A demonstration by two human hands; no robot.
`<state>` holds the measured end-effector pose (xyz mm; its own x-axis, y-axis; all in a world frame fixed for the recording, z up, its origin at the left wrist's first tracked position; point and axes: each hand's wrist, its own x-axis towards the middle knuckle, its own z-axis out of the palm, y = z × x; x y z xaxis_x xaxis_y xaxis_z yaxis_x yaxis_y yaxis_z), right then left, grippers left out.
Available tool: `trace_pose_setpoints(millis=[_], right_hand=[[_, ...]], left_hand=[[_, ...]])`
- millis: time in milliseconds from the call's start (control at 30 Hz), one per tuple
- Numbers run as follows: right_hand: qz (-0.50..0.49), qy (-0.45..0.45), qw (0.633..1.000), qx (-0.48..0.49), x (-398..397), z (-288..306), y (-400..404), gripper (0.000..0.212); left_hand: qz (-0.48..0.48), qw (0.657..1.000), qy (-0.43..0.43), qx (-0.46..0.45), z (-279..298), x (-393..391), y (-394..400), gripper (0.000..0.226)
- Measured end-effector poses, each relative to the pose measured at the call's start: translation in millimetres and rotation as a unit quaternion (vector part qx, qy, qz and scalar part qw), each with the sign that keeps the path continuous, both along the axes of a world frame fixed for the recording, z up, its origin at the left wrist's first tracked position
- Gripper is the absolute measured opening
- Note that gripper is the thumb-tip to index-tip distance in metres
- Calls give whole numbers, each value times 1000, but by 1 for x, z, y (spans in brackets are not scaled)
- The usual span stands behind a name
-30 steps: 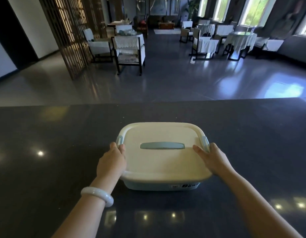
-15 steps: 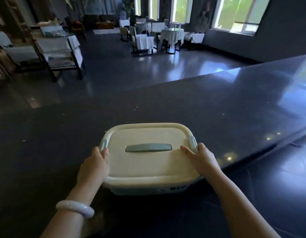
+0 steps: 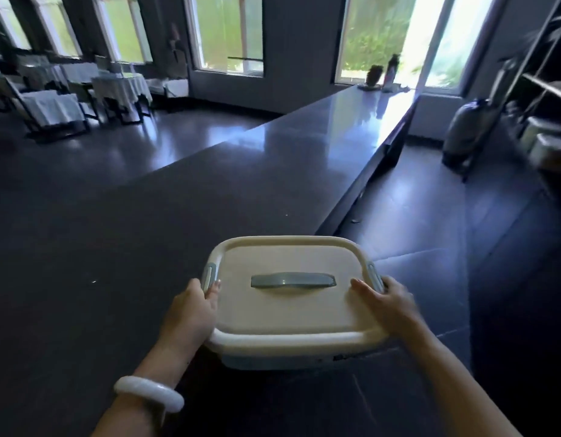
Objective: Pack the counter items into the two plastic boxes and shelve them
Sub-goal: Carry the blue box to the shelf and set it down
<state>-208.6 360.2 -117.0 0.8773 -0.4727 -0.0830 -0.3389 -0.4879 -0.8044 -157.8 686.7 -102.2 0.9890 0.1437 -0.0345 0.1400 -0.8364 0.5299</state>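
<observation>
Head view: the left hand (image 3: pixel 190 313) has its fingers (image 3: pixel 213 287) curled round the left rim of the box (image 3: pixel 291 313), thumb on the lid just beside the grey side clip (image 3: pixel 208 275). The right hand (image 3: pixel 387 305) grips the opposite rim the same way, thumb lying on the lid next to the right clip (image 3: pixel 374 272). The box, cream lid shut and grey handle (image 3: pixel 293 280) flat in the middle, is carried level between the two hands; its left part is over the bench (image 3: pixel 146 231), its right part out past the bench's near edge over the floor (image 3: pixel 430 247). Whether its base touches the bench cannot be told. A white bangle (image 3: pixel 148 394) sits on the left wrist.

The bench runs away toward the windows, its dark top bare in the long stretch ahead of the box, with a small plant (image 3: pixel 374 75) and a bottle (image 3: pixel 390 70) at the far end. Right of the bench edge the floor makes an open aisle. A shelf rack (image 3: pixel 544 80) stands along the aisle's right side, with pale lidded containers (image 3: pixel 548 146) on it and a large jug (image 3: pixel 466 130) beside its near post. Far left, cloth-covered tables (image 3: pixel 121 85) and chairs stand well apart from the bench.
</observation>
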Motion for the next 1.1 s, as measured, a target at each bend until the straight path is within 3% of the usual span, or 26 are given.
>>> trace_pose_setpoints(millis=[267,500,733,1100], right_hand=[[-178,-26,983,28,34,20,-141,37],[-309,-23,949,59,59,19,-249,44],[-369,-48,926,67,140,4,-397,56],[-361,-29,931,44,329,8,-616,51]], left_hand=[[-207,977,1,-46,1,161,-191,36],[-338,940,9,-51,4,249,-360,39],[-384,922,7,-49,-8,346,-530,42],[-374,927,13,-31,-7,532,-741,43]])
